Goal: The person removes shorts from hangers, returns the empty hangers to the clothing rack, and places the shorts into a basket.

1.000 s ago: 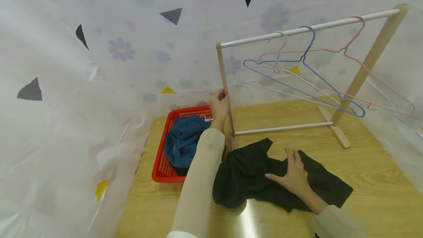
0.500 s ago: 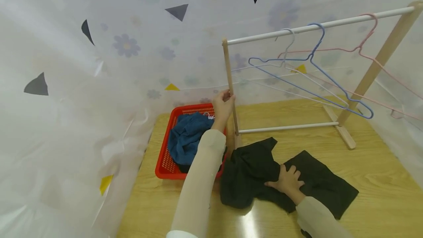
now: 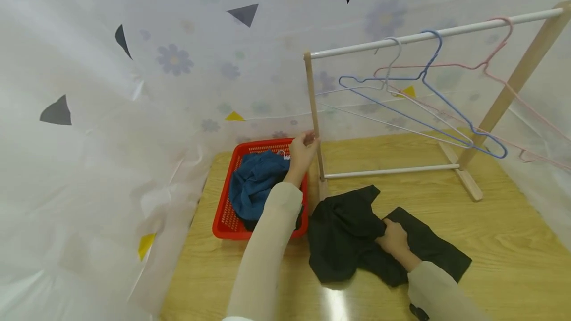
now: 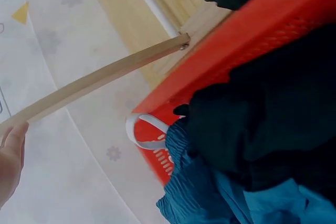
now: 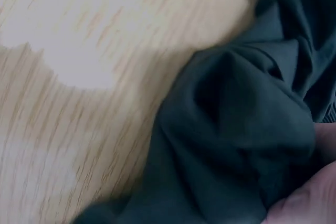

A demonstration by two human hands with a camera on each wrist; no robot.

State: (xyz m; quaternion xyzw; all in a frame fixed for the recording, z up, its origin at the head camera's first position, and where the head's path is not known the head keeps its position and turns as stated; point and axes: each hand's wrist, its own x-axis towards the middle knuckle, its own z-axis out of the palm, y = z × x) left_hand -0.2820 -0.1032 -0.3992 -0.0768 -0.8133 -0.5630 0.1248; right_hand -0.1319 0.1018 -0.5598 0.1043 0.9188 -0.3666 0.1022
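Note:
At the left wooden post (image 3: 314, 108) of a small clothes rack, my left hand (image 3: 301, 157) holds on with curled fingers; the left wrist view catches only part of this hand (image 4: 10, 166) against the post. My right hand (image 3: 394, 240) grips a bunched fold of a black garment (image 3: 341, 241) lying crumpled on the table. Close up in the right wrist view, the dark cloth (image 5: 236, 114) rises in folds beside my fingers, which are partly out of frame. The garment's kind cannot be made out.
A red basket (image 3: 223, 224) left of the rack holds a blue garment (image 3: 254, 187), dark cloth (image 4: 262, 114) and something with a white loop (image 4: 137, 142). White, blue (image 3: 446, 108) and pink (image 3: 517, 90) hangers hang from the white rail (image 3: 357, 50). Wooden table (image 3: 504, 222) lies beneath.
My right hand has come down onto the black garment, spread its fingers there, then gathered the cloth and drawn it together. My left hand stays at the post, slightly lower.

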